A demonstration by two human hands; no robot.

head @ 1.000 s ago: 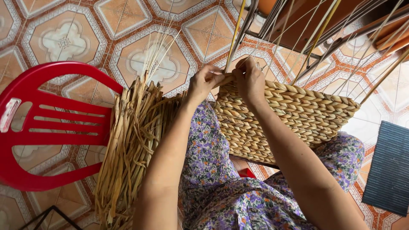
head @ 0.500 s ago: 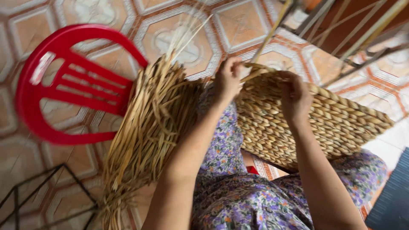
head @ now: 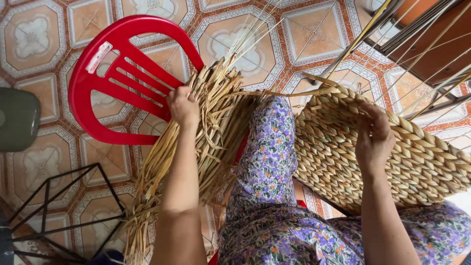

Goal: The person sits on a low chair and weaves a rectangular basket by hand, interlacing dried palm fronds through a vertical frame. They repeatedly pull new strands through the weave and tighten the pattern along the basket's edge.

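Observation:
A half-woven straw basket rests on my lap over floral trousers. My right hand grips its braided rim near the top, thumb and fingers around the edge. A thick bundle of dried straw strands lies to the left of my knee, leaning against a red plastic chair. My left hand is down on that bundle, fingers curled into the strands. One flat strand runs from the bundle across to the basket rim.
Patterned orange and white floor tiles lie all around. A black wire frame stands at the lower left, a dark green object at the left edge. Thin metal rods and loose upright strands fan out at the upper right.
My left hand left the basket rim and moved left and down onto the straw bundle. My right hand stayed on the rim. The view swung left, showing more of the red chair.

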